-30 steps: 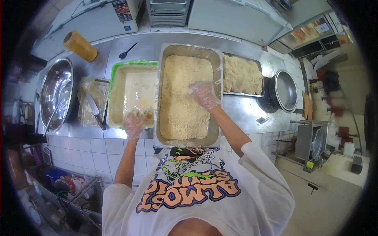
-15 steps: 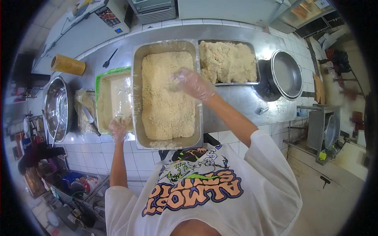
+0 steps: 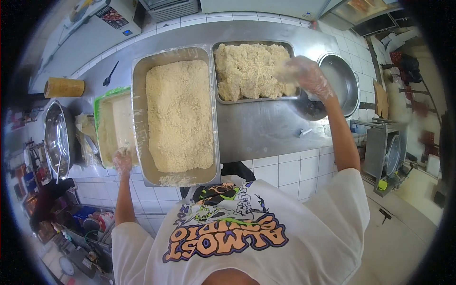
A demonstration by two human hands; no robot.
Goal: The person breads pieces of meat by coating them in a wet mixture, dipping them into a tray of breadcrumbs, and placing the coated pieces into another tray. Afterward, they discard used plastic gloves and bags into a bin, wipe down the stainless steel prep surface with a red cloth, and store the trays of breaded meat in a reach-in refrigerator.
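Breaded pieces (image 3: 249,71) piled in the smaller steel tray (image 3: 223,97) look light, soft and crumbly, best lifted gently from beneath, and the gloved right hand (image 3: 308,76) closes loosely on them while the left hand (image 3: 122,162) rests curled by the green tub (image 3: 110,124).

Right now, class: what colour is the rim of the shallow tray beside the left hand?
Green rim on the tray, seen best in the head view.

bright daylight | steel counter (image 3: 266,128) glare | rim bent, dark | right hand (image 3: 308,76) blurred
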